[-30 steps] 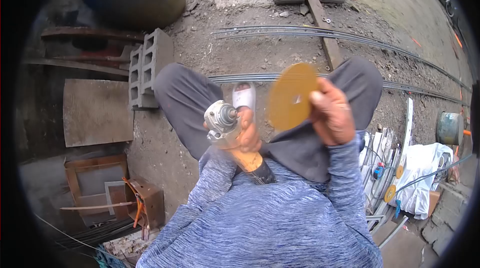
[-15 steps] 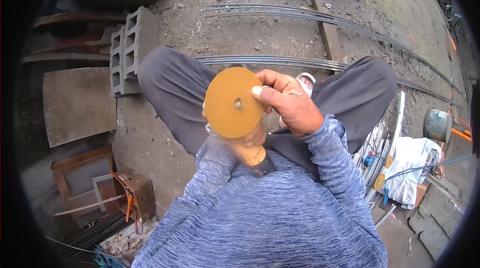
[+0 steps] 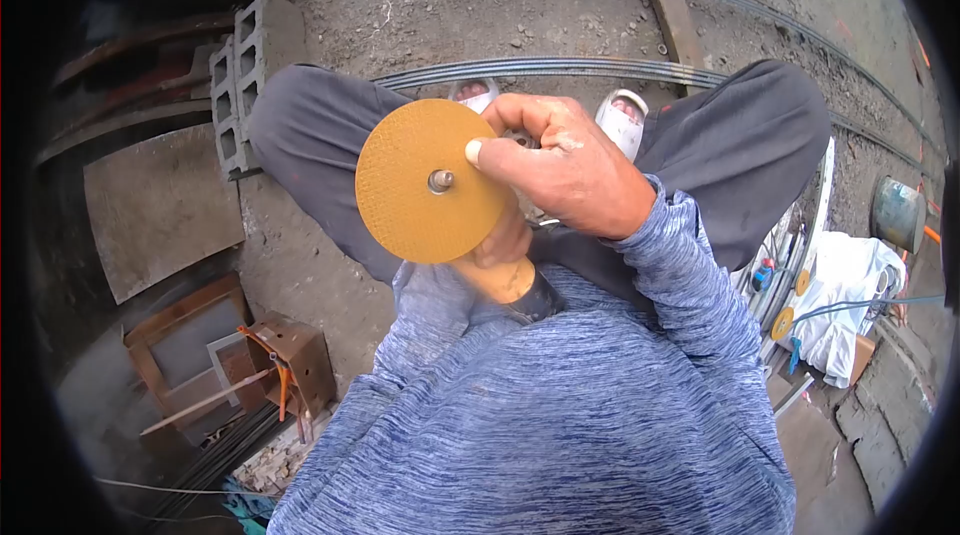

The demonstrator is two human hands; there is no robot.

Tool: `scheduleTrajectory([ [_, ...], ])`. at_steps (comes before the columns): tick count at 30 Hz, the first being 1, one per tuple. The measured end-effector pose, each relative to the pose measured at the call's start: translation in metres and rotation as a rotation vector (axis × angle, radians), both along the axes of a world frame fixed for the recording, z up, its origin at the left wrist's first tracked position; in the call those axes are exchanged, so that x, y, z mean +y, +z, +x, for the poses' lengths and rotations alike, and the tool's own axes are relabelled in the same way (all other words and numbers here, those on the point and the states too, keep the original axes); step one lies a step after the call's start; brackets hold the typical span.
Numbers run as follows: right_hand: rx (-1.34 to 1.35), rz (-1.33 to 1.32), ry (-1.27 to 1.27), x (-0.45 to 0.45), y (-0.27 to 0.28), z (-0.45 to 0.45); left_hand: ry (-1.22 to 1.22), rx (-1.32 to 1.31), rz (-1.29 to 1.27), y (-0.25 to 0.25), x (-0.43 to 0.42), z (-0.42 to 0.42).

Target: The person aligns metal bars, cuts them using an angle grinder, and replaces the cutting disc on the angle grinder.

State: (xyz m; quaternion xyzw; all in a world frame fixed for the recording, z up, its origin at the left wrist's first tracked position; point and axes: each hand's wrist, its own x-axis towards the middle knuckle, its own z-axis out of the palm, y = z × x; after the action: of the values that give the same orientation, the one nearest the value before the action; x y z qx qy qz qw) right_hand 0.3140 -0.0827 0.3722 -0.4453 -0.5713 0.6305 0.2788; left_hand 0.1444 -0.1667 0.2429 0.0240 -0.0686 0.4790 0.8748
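A yellow-brown cutting disc point(image 3: 400, 200) faces up in front of my body, pinched at its right rim between the thumb and fingers of my right hand point(image 3: 575, 170). Through its centre hole pokes a metal spindle point(image 3: 444, 179). Beneath the disc is an angle grinder point(image 3: 505, 282) with a yellow body and a black end pointing toward my shirt. My left hand point(image 3: 508, 241) wraps around the grinder, partly hidden by the disc. How the disc sits against the grinder head cannot be seen.
Steel rebar point(image 3: 560, 68) runs across the ground beyond my feet. Concrete blocks point(image 3: 250, 85) and a metal sheet point(image 3: 160, 210) lie at left. A rusty box point(image 3: 300, 365) is lower left. At right are a white sack point(image 3: 850, 295) and another yellow disc point(image 3: 782, 323).
The disc and my right hand have moved slightly up, the disc also leftward, and the spindle shows more clearly through the hole. The whole view has shifted a little; both sandals now show.
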Motion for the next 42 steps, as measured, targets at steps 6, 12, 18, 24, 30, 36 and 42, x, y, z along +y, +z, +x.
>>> scheduleTrajectory([
  [6, 0.050, 0.059, -0.145, -0.003, -0.009, -0.007, -0.142, 0.005, 0.236, 0.009, 0.022, 0.001],
  [12, 0.030, 0.016, -0.162, -0.007, -0.004, -0.009, -0.167, -0.053, 0.341, 0.000, 0.029, 0.002],
  [18, -0.085, 0.065, -0.143, -0.011, -0.003, -0.014, -0.109, -0.143, 0.292, 0.002, 0.018, 0.007],
  [24, -0.012, 0.023, -0.121, -0.014, -0.002, -0.016, -0.128, -0.192, 0.292, 0.003, 0.018, 0.007],
  [30, -0.023, -0.016, -0.111, -0.012, -0.007, -0.018, -0.142, -0.221, 0.291, 0.002, 0.018, 0.009],
  [36, -0.139, 0.075, -0.158, -0.017, -0.004, -0.024, -0.140, -0.257, 0.290, 0.004, 0.020, 0.011],
  [42, -0.203, 0.122, -0.146, -0.019, -0.007, -0.028, -0.139, -0.283, 0.285, 0.004, 0.023, 0.011],
])
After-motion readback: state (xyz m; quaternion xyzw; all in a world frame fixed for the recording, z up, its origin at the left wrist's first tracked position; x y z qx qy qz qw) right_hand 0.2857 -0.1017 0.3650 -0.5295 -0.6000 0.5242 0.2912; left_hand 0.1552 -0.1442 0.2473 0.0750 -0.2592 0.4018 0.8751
